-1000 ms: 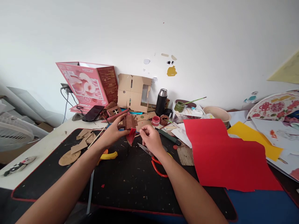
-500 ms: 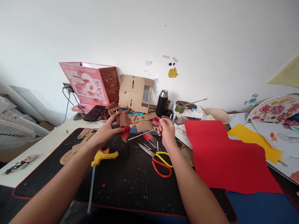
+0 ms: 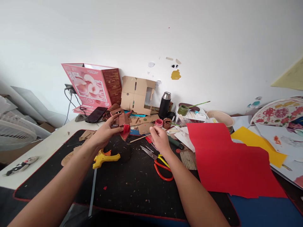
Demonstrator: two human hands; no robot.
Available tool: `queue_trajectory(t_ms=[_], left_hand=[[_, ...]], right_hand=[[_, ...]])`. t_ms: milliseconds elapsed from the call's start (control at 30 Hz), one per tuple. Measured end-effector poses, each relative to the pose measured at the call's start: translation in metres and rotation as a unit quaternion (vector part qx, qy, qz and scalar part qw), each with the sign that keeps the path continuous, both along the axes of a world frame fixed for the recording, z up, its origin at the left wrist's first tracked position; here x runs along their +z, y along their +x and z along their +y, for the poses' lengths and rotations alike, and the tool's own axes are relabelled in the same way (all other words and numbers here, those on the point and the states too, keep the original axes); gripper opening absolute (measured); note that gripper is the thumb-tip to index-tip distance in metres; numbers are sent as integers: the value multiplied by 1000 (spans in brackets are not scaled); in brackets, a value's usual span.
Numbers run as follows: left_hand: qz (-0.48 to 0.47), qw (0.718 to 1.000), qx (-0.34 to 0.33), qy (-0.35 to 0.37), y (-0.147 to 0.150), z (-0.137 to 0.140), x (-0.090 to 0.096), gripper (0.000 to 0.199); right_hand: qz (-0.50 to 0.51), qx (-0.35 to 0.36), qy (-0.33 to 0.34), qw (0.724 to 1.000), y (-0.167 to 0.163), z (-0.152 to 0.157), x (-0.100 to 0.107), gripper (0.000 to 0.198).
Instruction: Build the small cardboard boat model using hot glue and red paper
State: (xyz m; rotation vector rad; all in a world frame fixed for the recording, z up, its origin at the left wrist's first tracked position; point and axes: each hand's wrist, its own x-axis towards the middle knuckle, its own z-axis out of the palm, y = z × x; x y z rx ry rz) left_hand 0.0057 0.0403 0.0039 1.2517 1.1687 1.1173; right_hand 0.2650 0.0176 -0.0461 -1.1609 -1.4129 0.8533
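Observation:
My left hand (image 3: 110, 127) is closed around a small brown cardboard model (image 3: 123, 119) with a little window and a red-painted, pointed end. To its right, my right hand (image 3: 159, 136) is in a pinch; whatever thin thing may be between its fingertips cannot be made out. Just beyond that hand stand a jar of red paint (image 3: 158, 122) and a jar of brown paint (image 3: 167, 123). A thin wooden stick (image 3: 138, 139) lies between the hands. Scissors (image 3: 163, 170) with red and yellow handles rest under my right wrist, and a yellow glue gun (image 3: 106, 158) lies by my left forearm.
A black mat (image 3: 132, 195) covers the desk front. Red sheet (image 3: 232, 160) lies at right. Behind stand a pink box (image 3: 87, 85), cut cardboard (image 3: 134, 94), a black flask (image 3: 164, 105) and a green paint jar (image 3: 182, 109). A phone (image 3: 96, 114) lies at left.
My right hand has moved left and slightly down from beside the red paint jar, uncovering the brown jar. My left hand keeps the model in nearly the same place.

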Motion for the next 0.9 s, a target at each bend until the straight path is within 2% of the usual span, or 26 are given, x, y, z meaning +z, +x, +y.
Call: queue_trajectory(t_ms=[100,167,267,367,567,900], left_hand=[[2,1000,-15,0,7,-1,-4,99],[6,999,-34,8,11,-2,-6,98],[6,999,-48,6,17,-2,-7,102],[22,998,-55,5,22,-4,-9,104],[31,998,-59,-5,32,-7,-15,95],[17,996,-91,-9,42,-9,-15,95]], right_hand=[[-78,7,16,997,1,-3,0,49],[-97,42,-17,994,1,-2,-2,44],[-93,93,-62,989,-1,0,-8,28],[-64,115,-67,989,-4,-1,-10,14],[1,137,-107,985,-8,-4,-5,25],[-14,141,-116,983,-9,-4,-11,24]])
